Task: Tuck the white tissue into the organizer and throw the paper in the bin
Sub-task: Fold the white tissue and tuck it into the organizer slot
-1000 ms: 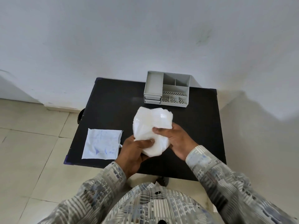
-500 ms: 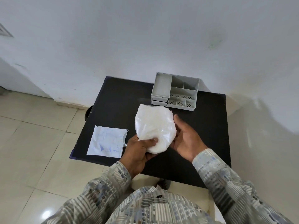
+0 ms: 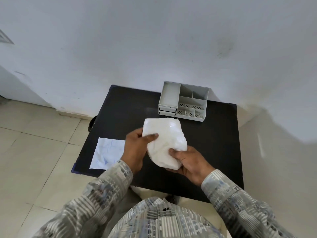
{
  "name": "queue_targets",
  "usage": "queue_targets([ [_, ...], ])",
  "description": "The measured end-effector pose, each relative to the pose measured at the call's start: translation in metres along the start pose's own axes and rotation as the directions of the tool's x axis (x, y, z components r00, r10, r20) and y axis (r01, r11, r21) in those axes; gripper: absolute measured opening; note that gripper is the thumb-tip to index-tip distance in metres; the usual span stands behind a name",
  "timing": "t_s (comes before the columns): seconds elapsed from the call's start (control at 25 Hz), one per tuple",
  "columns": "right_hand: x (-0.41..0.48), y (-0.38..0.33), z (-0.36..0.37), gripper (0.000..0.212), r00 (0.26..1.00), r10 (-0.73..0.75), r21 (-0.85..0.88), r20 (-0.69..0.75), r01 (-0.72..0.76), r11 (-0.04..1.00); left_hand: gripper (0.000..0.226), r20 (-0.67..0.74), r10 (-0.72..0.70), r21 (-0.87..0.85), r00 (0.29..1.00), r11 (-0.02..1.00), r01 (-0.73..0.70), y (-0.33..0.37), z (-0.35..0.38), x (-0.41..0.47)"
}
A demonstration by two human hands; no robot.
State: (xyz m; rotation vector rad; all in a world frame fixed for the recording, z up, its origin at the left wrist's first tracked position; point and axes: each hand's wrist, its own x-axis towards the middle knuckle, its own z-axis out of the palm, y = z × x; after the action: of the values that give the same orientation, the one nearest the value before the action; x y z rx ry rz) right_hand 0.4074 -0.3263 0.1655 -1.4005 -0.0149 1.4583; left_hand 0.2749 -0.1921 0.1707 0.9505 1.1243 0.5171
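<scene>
Zero steps done: white tissue (image 3: 165, 143) pinched by left hand (image 3: 137, 148) & right hand (image 3: 188, 162), organizer (image 3: 184, 101) empty, crumpled paper (image 3: 108, 153) on table (image 3: 120, 107).

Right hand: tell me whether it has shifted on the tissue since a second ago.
Yes. The right hand has dropped from the tissue's right side to its lower end, farther from the organizer; the left hand grips the upper left.

Paper (image 3: 107, 152): right edge hidden behind left hand (image 3: 135, 148); scribbles unreadable (too faint). Tissue (image 3: 164, 141) underside hidden. Sleeves cut off at bottom.
</scene>
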Motion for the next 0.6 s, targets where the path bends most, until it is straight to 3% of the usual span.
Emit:
queue_targets([
  [0.12,-0.001,0.001,-0.002,0.030,1.000,0.020,0.067,-0.010,-0.019,0.998,0.015,-0.114,0.131,-0.060,0.985,0.988,-0.139,0.033,-0.005,0.019],
  [0.2,0.004,-0.001,-0.001,0.030,1.000,0.016,0.120,-0.022,-0.013,0.993,0.023,-0.146,0.088,-0.174,0.985,0.978,-0.113,0.049,-0.011,0.027],
  [0.28,0.008,-0.007,0.005,0.028,1.000,-0.007,0.162,-0.021,0.011,0.987,0.039,-0.030,-0.041,-0.105,0.999,0.994,0.038,0.048,-0.020,0.028],
  [0.36,0.013,-0.011,0.014,0.027,0.998,-0.045,0.134,-0.038,0.050,0.990,0.041,0.167,-0.214,0.051,0.963,0.977,0.208,0.031,-0.021,0.020],
  [0.4,0.018,-0.011,0.019,0.026,0.993,-0.085,0.044,-0.080,0.089,0.995,0.040,0.230,-0.272,0.110,0.934,0.961,0.253,0.021,-0.019,0.017],
  [0.44,0.024,-0.009,0.023,0.023,0.975,-0.168,-0.157,-0.145,0.145,0.977,0.040,0.236,-0.291,0.145,0.927,0.954,0.263,0.010,-0.018,0.016],
  [0.48,0.030,-0.006,0.028,0.022,0.938,-0.300,-0.430,-0.176,0.200,0.880,0.042,0.202,-0.278,0.162,0.939,0.955,0.248,0.000,-0.017,0.018],
  [0.52,0.036,-0.002,0.032,0.025,0.887,-0.434,-0.690,-0.157,0.215,0.691,0.043,0.154,-0.244,0.174,0.957,0.961,0.217,-0.006,-0.017,0.023],
  [0.56,0.043,0.002,0.035,0.029,0.846,-0.515,-0.815,-0.135,0.201,0.544,0.043,0.121,-0.207,0.185,0.971,0.966,0.183,-0.007,-0.017,0.027],
  [0.6,0.048,0.004,0.036,0.031,0.835,-0.531,-0.830,-0.145,0.189,0.524,0.041,0.112,-0.176,0.195,0.978,0.969,0.152,-0.005,-0.019,0.031],
])
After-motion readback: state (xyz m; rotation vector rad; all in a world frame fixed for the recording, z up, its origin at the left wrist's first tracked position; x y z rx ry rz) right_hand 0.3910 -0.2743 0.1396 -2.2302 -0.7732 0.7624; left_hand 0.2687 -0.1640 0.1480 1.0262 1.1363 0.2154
